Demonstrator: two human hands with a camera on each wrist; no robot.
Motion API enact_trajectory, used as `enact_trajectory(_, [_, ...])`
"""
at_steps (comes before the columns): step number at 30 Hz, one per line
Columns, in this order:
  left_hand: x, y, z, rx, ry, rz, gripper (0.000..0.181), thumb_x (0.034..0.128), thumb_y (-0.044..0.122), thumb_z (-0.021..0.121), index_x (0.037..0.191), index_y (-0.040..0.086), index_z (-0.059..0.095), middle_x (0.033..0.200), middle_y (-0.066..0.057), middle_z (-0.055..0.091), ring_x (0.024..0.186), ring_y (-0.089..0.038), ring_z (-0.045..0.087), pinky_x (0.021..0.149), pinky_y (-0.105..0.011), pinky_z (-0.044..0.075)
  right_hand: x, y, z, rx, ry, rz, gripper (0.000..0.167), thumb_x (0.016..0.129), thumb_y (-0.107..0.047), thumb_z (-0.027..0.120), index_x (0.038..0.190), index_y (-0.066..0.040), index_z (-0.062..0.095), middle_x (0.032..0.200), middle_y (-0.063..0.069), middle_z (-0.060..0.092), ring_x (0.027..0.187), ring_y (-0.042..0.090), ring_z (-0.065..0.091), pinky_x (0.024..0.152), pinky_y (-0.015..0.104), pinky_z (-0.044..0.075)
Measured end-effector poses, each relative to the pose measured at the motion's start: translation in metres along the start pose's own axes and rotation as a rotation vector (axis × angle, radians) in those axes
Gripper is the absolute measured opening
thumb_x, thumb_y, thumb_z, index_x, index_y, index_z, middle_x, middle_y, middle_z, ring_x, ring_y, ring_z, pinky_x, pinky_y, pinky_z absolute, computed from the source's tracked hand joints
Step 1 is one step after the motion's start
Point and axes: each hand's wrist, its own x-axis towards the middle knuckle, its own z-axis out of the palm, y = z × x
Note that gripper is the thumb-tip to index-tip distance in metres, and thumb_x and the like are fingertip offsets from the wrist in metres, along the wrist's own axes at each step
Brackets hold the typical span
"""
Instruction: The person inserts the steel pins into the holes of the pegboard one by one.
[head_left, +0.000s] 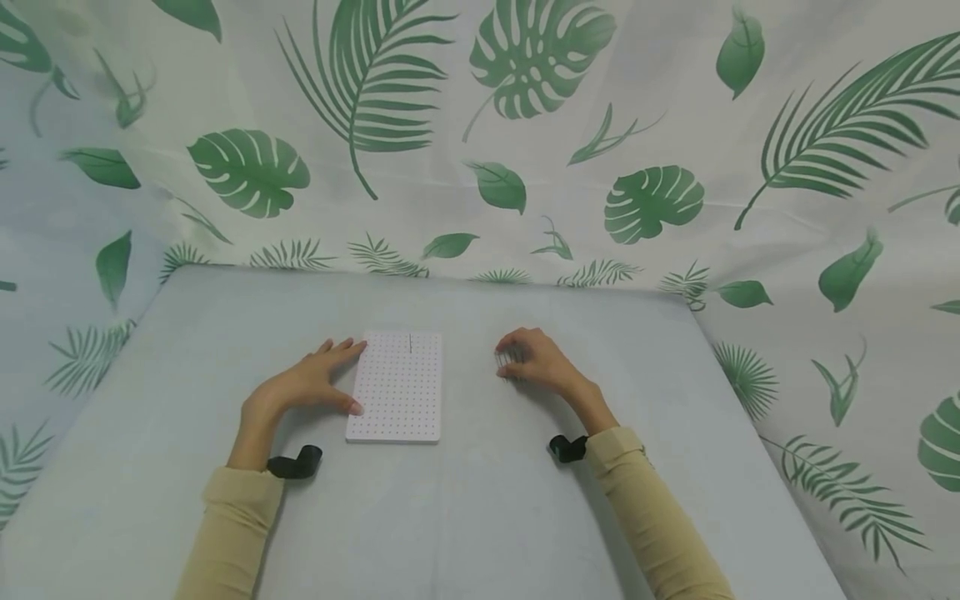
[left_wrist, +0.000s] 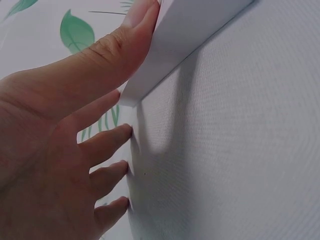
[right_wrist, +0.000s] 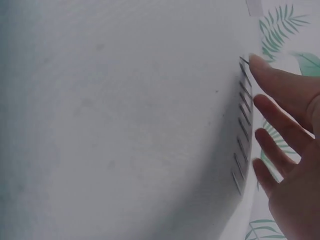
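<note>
A white pegboard point(head_left: 397, 392) with a grid of small holes lies flat on the table. Near its far edge one thin metal pin point(head_left: 410, 343) stands up from the board. My left hand point(head_left: 307, 379) is spread along the left side, its thumb and index finger touching the board's edge. In the left wrist view, the other fingertips point(left_wrist: 122, 132) rest on the tabletop. To the right of the board, several thin metal pins point(right_wrist: 243, 127) lie in a row. My right hand point(head_left: 543, 362) is over them, with thumb and index finger apart; the thumb tip touches the endmost pin.
A pale cloth covers the table point(head_left: 465, 517). Leaf-patterned fabric point(head_left: 420, 208) hangs behind and at both sides. A black wrist camera point(head_left: 300, 462) is strapped on the left wrist, another black camera point(head_left: 567, 448) on the right.
</note>
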Motion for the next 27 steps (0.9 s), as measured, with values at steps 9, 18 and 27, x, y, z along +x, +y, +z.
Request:
enact_trajectory(9, [0.0, 0.002, 0.0, 0.004, -0.003, -0.013, 0.108, 0.0756, 0.032, 0.09, 0.161, 0.005, 0.03, 0.168, -0.028, 0.018, 0.154, -0.056, 0.003, 0.119, -0.078, 0.01, -0.004, -0.006, 0.002, -0.01, 0.088, 0.007, 0.028, 0.085, -0.014, 0.084, 0.109, -0.007, 0.073, 0.115, 0.012, 0.073, 0.114, 0.033, 0.061, 0.102, 0.052, 0.049])
enact_trajectory(18, [0.001, -0.001, 0.001, 0.01, -0.008, -0.017, 0.109, 0.0758, 0.031, 0.09, 0.162, 0.005, 0.029, 0.168, -0.027, 0.017, 0.154, -0.056, 0.002, 0.119, -0.077, 0.008, -0.005, -0.014, 0.006, 0.06, 0.064, 0.019, 0.016, 0.09, -0.006, 0.077, 0.105, -0.007, 0.071, 0.098, 0.008, 0.075, 0.094, 0.023, 0.069, 0.083, 0.038, 0.054])
enact_trajectory(27, [0.001, 0.001, 0.001, 0.02, -0.002, -0.025, 0.108, 0.0767, 0.032, 0.089, 0.162, 0.006, 0.029, 0.169, -0.027, 0.017, 0.154, -0.056, 0.003, 0.119, -0.077, 0.01, -0.005, -0.014, 0.007, 0.131, 0.049, 0.054, 0.014, 0.092, -0.005, 0.074, 0.106, -0.008, 0.07, 0.096, 0.007, 0.074, 0.087, 0.018, 0.069, 0.073, 0.03, 0.057])
